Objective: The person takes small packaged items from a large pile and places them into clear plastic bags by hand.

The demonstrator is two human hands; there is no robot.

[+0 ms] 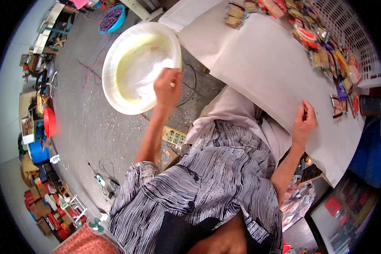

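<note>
My left hand [168, 84] is at the near right rim of a large white plastic basin [111, 71]. Its fingers are curled and blurred; I cannot tell whether they hold anything. A small pale spot shows at the fingers. The basin's inside has a yellowish tint and a bright glare at its bottom, with no clear contents. My right hand [304, 122] hovers at or just above the pale tabletop [266, 63], near its front edge. Its fingers are bent, and whether something small is between them is hidden. Several small wrapped snack packets [320, 58] lie heaped beyond it.
Behind the packets stands a white plastic basket [346, 28]. Two packets [235, 16] lie apart at the table's far left. On the floor are a power strip [174, 136], loose cables [192, 79] and a blue basin [117, 20] of tangled cord. Boxes [41, 206] line the left wall.
</note>
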